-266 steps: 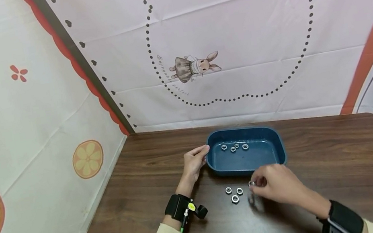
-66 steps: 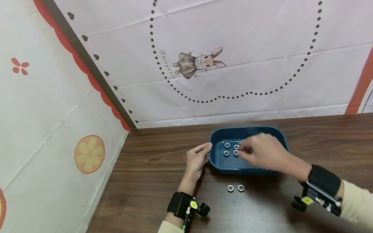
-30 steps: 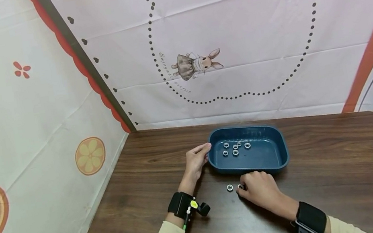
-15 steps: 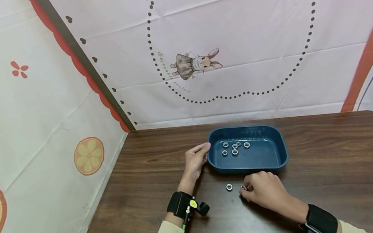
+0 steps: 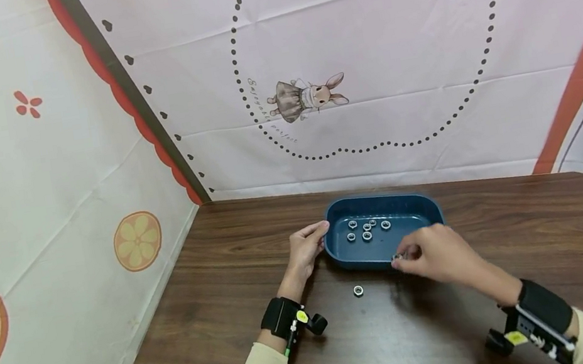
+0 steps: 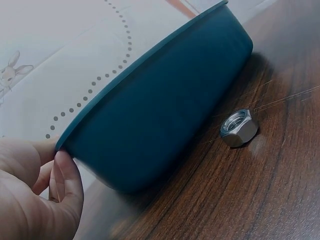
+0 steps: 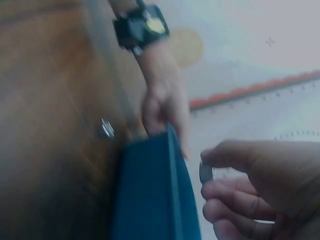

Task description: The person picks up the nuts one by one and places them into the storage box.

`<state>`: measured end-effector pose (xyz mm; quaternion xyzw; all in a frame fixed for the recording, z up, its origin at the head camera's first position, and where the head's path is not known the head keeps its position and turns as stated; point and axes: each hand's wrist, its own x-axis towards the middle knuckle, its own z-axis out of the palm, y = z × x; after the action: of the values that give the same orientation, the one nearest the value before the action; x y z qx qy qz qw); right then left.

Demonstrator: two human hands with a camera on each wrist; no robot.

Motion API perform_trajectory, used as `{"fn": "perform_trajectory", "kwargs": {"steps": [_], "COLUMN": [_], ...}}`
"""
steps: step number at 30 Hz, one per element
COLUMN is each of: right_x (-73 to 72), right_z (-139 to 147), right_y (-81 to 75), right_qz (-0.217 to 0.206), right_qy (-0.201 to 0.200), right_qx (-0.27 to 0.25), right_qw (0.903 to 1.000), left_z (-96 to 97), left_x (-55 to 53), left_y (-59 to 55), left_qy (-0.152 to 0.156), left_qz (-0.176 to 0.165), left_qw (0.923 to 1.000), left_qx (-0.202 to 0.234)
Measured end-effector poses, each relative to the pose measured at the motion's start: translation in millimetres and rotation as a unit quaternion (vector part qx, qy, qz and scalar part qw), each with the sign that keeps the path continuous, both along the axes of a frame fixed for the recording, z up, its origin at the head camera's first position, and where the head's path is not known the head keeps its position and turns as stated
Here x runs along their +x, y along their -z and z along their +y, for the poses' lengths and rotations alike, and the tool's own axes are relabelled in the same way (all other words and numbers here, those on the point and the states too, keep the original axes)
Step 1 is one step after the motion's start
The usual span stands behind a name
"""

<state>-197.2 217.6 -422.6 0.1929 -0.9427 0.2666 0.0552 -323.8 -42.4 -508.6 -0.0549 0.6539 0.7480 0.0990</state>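
Note:
A blue rectangular tray (image 5: 361,262) stands on the table with several hex nuts (image 5: 367,236) on its floor, toward the left. My left hand (image 5: 305,250) pinches the tray's left rim between thumb and fingers, as the left wrist view also shows. Just over the tray's front rim, my right hand (image 5: 437,253) holds one metal nut (image 7: 206,172) between thumb and fingertip. One more hex nut (image 6: 239,128) lies on the wood in front of the tray, apart from both hands.
The dark wooden table (image 5: 216,283) reaches back to a white printed cloth (image 5: 391,51) hanging behind the tray. Another cloth (image 5: 12,188) hangs along the left side. Both wrists wear black straps (image 5: 543,307) with small cameras.
My right hand has picked a nut off the table and moved up and right to the tray's front rim. Over the longer span, more nuts lie in the tray. The left hand stays put.

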Motion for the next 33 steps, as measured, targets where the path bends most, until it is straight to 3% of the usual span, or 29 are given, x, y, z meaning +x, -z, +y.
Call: {"fn": "perform_trajectory", "kwargs": {"steps": [9, 16, 20, 26, 33], "right_x": [-68.7, -112.9, -129.3, -145.2, -153.7], "right_z": [30.6, 33.0, 28.6, 20.0, 10.1], "right_y": [-7.4, 1.3, 6.3, 16.2, 21.5], "right_qz": [-0.019, -0.009, -0.012, -0.057, -0.110], "right_qy": [-0.045, -0.122, -0.165, -0.205, -0.209], "right_qx": [0.013, 0.039, 0.058, 0.091, 0.145], "right_qw": [0.9987, 0.9917, 0.9844, 0.9729, 0.9608], "left_z": [-0.8, 0.2, 0.7, 1.7, 0.4], "left_x": [-0.6, 1.2, 1.3, 2.1, 1.9], "left_y": [1.2, 0.0, 0.6, 0.8, 0.6], "left_qy": [-0.001, -0.003, -0.005, -0.003, -0.001], "left_qz": [-0.002, 0.001, 0.006, 0.009, 0.010], "left_qw": [1.0000, 1.0000, 0.9999, 0.9999, 0.9999], "left_qx": [-0.001, 0.002, 0.011, 0.012, 0.013]}}
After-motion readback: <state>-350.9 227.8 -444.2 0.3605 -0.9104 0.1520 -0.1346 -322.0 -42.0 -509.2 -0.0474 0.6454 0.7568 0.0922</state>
